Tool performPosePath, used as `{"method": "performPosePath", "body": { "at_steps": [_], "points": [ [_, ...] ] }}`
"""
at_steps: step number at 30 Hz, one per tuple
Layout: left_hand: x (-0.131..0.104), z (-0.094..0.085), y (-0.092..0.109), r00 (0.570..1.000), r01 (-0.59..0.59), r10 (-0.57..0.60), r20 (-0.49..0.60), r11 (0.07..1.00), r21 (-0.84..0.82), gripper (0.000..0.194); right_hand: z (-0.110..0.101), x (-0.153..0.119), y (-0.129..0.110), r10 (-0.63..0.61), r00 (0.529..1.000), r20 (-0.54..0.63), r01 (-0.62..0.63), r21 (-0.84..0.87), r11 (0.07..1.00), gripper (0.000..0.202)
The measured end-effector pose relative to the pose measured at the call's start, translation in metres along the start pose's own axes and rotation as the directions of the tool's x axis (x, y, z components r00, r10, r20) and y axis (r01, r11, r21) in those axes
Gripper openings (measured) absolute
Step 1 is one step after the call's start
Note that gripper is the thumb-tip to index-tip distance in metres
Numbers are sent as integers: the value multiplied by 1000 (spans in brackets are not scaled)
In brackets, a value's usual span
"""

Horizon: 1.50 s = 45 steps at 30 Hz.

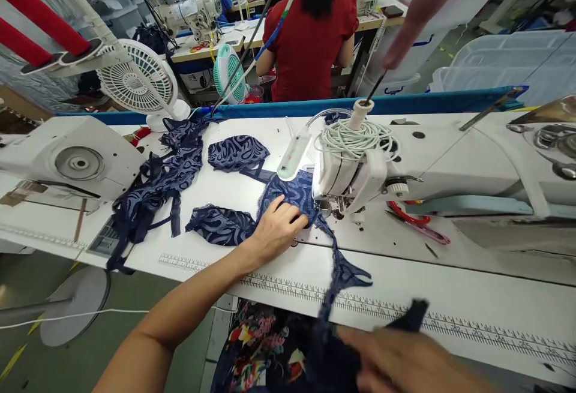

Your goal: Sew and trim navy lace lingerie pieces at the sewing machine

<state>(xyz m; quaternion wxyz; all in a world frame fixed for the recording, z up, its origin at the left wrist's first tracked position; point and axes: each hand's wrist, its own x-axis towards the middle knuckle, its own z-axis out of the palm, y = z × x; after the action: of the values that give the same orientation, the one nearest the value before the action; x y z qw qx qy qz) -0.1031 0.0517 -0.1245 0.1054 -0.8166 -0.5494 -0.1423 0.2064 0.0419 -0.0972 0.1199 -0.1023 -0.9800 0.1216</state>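
Observation:
My left hand (279, 225) rests on a navy lace piece (288, 192) beside the needle area of the white sewing machine (348, 177), its fingers spread over the cloth. From that piece a lace strip (337, 267) runs down over the table's front edge. Low in the view, my right hand (387, 351) is blurred by motion, closed around dark fabric (333, 360) over the lap. Two loose lace cups, an upper one (238, 153) and a lower one (222, 225), lie left of the machine.
A pile of navy lace garments (173, 168) lies at the left. Red-handled snips (418, 225) lie under the machine arm. A white fan (137, 78) and red thread cones (47, 21) stand behind. A person in red (303, 45) sits beyond the table.

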Motion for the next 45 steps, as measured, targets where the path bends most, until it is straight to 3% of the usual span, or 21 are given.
{"method": "performPosePath", "body": {
  "at_steps": [3, 6, 8, 10, 13, 16, 23, 30, 36, 45],
  "points": [
    [8, -5, -3, 999, 35, -36, -18, 999, -39, 26, 1, 37, 41, 103, 993, -62, -105, -30, 994, 45],
    [18, -13, -4, 998, 35, -37, -47, 998, -51, 29, 16, 70, 75, 5, 993, -114, -13, -66, 998, 58],
    [23, -15, -3, 999, -39, 38, -17, 999, -12, 28, 25, 81, 82, -58, 993, -107, 52, -52, 997, 60],
    [24, -13, -1, 992, -119, 118, 43, 993, 19, 27, 32, 85, 80, -81, 991, -106, 77, -37, 996, 60],
    [20, -8, -1, 990, -121, 123, 71, 992, -36, 21, 35, 82, 72, -105, 985, -139, 101, -40, 994, 64],
    [16, -7, 0, 997, -73, 74, 4, 993, -90, 24, 36, 79, 68, -127, 978, -162, 120, -53, 991, 69],
    [19, -11, 15, 991, -94, 96, -89, 995, 22, 26, 33, 77, 68, -131, 970, -204, 128, -28, 991, 62],
    [16, 1, 18, 993, -45, 40, -110, 998, -52, 24, 34, 74, 73, -116, 970, -212, 116, -11, 993, 64],
    [25, 6, 14, 988, -45, 48, -146, 999, 24, 20, 43, 74, 80, -72, 980, -183, 67, -34, 997, 73],
    [4, -19, 13, 993, 100, -95, -75, 992, 75, 28, 44, 73, 75, 6, 987, -162, -19, -81, 997, 72]
  ]
}}
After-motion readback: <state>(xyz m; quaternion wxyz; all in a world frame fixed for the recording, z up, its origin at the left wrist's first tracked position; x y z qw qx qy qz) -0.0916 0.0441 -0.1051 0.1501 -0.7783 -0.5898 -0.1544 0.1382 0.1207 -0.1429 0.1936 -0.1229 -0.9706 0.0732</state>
